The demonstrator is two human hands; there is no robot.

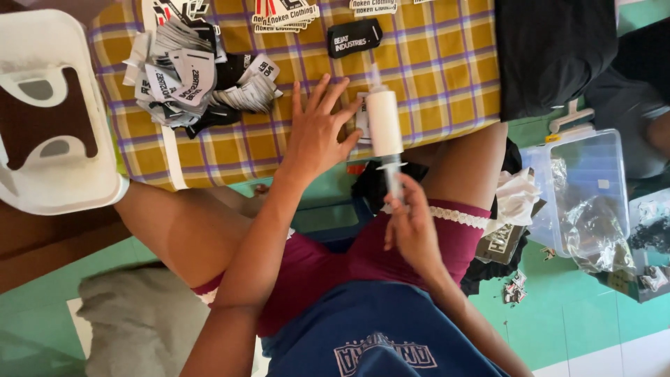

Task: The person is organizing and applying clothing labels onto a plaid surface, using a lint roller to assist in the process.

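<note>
My left hand point(317, 132) lies flat with fingers spread on a yellow checked cloth point(447, 63), pressing down a small white label point(362, 119) by its fingertips. My right hand point(412, 227) grips the plunger end of a large white syringe point(384, 122) that points up at that label, its tip near the cloth. A pile of black and white labels point(192, 77) lies on the cloth to the left of my left hand. A single black label point(354, 37) rests above my fingers.
A white plastic stool point(52, 112) lies at the far left. A clear plastic box point(586, 195) with plastic bags sits on the green floor at right. Black fabric point(551, 49) is at top right. A grey cloth point(132, 321) lies at bottom left.
</note>
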